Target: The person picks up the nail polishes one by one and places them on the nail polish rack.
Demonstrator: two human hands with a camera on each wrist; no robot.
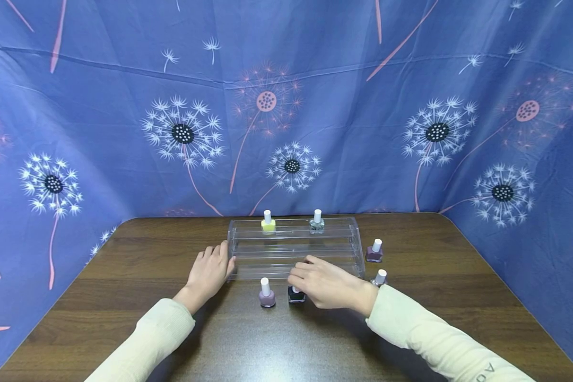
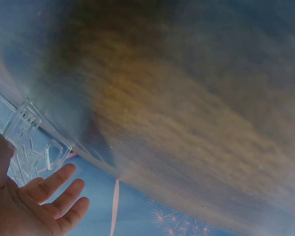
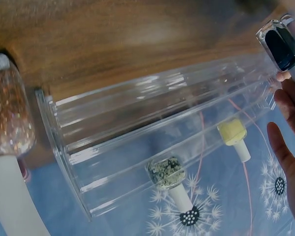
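Note:
A clear tiered display rack (image 1: 293, 247) stands mid-table. My left hand (image 1: 209, 271) holds its left end, thumb over the side edge; in the left wrist view the other fingers (image 2: 64, 196) extend loosely. My right hand (image 1: 331, 284) is in front of the rack, pinching a black nail polish bottle (image 1: 296, 295) by its cap, which the fingers mostly cover. Bottle and cap show in the right wrist view (image 3: 284, 46). On the rack's top tier stand a yellow nail polish (image 1: 268, 225) and a glittery clear one (image 1: 317, 225). A lavender nail polish (image 1: 267, 298) stands left of the black bottle.
Right of the rack stand a dark purple nail polish (image 1: 374, 253) and a copper-glitter one (image 3: 10, 110), partly hidden behind the right wrist in the head view. The brown wooden table (image 1: 148, 254) backs onto a blue dandelion-print cloth (image 1: 353, 132).

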